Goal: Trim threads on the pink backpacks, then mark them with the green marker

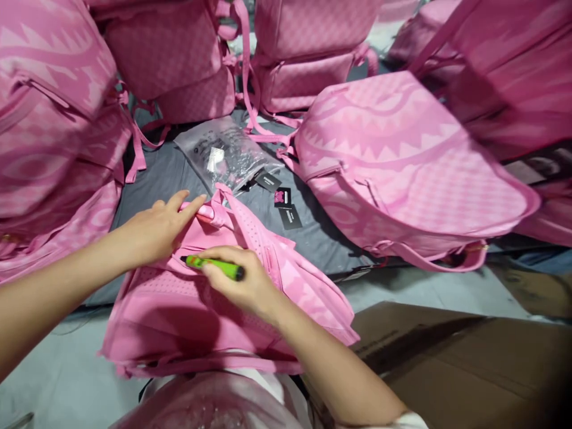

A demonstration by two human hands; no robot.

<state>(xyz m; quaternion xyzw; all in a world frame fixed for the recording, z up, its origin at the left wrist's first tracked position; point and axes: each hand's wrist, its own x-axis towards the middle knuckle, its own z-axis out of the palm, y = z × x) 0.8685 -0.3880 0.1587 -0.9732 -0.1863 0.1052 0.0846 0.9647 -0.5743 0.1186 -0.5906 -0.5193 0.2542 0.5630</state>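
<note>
A pink backpack (165, 310) lies tilted in front of me, its padded, perforated back panel and straps facing up. My left hand (156, 229) grips its top edge beside the carry handle, the index finger stretched along the fabric and the thumb hidden. In my right hand (241, 277) is a green marker pen (223, 268) with a black end and red print. Its dark tip points left, close to the backpack's back panel; whether it touches the fabric I cannot tell.
Beyond the backpack, a clear plastic bag (227, 155) and black hang tags (290, 215) lie on a grey covered surface (156, 173). More pink backpacks stand around it, one (411, 161) at right. A cardboard box (473, 357) is at lower right.
</note>
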